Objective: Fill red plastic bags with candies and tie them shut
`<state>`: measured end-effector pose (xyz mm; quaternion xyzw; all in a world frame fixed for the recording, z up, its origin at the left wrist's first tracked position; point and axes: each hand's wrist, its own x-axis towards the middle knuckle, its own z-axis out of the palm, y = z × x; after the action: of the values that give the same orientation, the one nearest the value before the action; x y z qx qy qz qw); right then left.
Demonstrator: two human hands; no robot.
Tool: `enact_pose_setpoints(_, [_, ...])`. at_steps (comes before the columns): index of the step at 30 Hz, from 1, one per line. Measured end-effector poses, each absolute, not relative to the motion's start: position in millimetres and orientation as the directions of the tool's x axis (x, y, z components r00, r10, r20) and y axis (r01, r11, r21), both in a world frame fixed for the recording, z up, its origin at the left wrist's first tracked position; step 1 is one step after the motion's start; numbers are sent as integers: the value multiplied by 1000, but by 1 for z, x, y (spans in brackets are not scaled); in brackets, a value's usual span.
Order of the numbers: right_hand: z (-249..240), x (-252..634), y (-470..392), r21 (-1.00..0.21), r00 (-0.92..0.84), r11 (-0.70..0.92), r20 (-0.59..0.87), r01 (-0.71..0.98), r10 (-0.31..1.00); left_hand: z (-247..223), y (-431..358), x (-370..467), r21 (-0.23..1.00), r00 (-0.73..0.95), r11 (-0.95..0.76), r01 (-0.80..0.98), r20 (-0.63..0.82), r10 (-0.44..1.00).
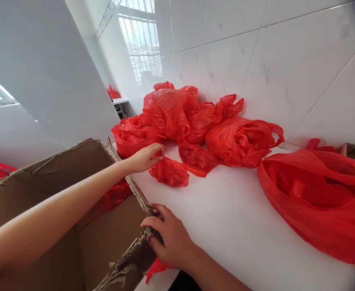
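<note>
Gripping cardboard box (138,195): right hand (174,236) half-curled.

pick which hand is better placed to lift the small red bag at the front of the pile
Probably the left hand: its fingertips are at the small red bag, with its forearm reaching across the open cardboard box. The right hand grips the box's corner, farther from that bag.
</note>
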<state>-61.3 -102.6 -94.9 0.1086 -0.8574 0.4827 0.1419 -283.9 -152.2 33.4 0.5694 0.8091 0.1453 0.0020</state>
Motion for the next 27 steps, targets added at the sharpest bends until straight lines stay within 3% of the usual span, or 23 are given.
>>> enact_pose_setpoints(7, [-93,-61,-101,-800,-942,512,330,-314,-61,-1,-135,-281,383,-339,323,866,-25,940])
enact_pose_setpoints(11, [-92,-61,-100,-805,-947,509,315,-305,-69,16,-144,-283,504,-445,373,779,25,895])
enact_pose_setpoints(14, [-93,-61,-100,-811,-947,498,312,-307,-76,46,-180,-292,671,-585,422,609,21,811])
enact_pose_setpoints(17, [-94,-61,-101,-820,-949,484,308,-304,-72,66,-240,-306,815,-684,483,320,-154,713])
enact_pose_setpoints(22, [-94,-62,-102,-824,-944,473,323,-314,-63,38,-335,-327,708,-674,705,35,-504,540])
enact_pose_setpoints(27, [-93,-62,-102,-825,-943,468,326,-317,-65,-49,-360,-332,565,-653,822,72,-595,467])
